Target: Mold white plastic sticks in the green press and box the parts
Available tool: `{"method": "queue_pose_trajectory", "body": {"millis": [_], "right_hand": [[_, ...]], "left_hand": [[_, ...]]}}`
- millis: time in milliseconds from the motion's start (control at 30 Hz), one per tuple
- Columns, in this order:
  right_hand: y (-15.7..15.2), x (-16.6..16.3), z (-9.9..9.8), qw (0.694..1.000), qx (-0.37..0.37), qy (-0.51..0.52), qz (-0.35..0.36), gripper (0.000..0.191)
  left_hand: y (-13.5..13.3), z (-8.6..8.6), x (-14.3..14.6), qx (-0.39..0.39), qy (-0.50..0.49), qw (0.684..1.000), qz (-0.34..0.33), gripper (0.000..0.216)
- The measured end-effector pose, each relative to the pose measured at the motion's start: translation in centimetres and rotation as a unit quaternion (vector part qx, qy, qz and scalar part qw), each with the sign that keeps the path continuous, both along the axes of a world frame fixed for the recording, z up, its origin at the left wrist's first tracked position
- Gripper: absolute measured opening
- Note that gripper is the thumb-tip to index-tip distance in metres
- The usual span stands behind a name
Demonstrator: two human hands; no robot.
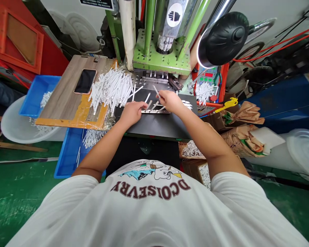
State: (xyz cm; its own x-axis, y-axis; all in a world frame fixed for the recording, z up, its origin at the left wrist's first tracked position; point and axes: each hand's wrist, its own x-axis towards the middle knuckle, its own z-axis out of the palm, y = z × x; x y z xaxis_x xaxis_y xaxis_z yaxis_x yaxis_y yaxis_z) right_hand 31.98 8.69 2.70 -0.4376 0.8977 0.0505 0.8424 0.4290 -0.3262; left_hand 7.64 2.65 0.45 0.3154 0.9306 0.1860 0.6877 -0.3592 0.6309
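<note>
The right hand (170,101) pinches a white strip (156,92) over a metal jig (150,111) beside the left hand (130,114).

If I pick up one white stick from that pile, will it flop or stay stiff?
Probably stiff: the white sticks jut straight out of the pile without drooping. Likely light, since the right hand pinches one so easily. The loose pile may slide apart.

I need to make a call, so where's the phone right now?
In the head view, the black smartphone lies on the wood-grain board at upper left, just left of the pile of white strips.
</note>
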Motion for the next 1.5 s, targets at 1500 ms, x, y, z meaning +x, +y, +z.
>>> {"method": "queue_pose_trajectory", "body": {"millis": [1500], "right_hand": [[-1.0, 10.3, -5.9, 0.976, -0.024, 0.123, -0.176, 0.043]], "left_hand": [[10.7, -0.5, 4.5, -0.018, 0.151, 0.971, -0.186, 0.02]]}}
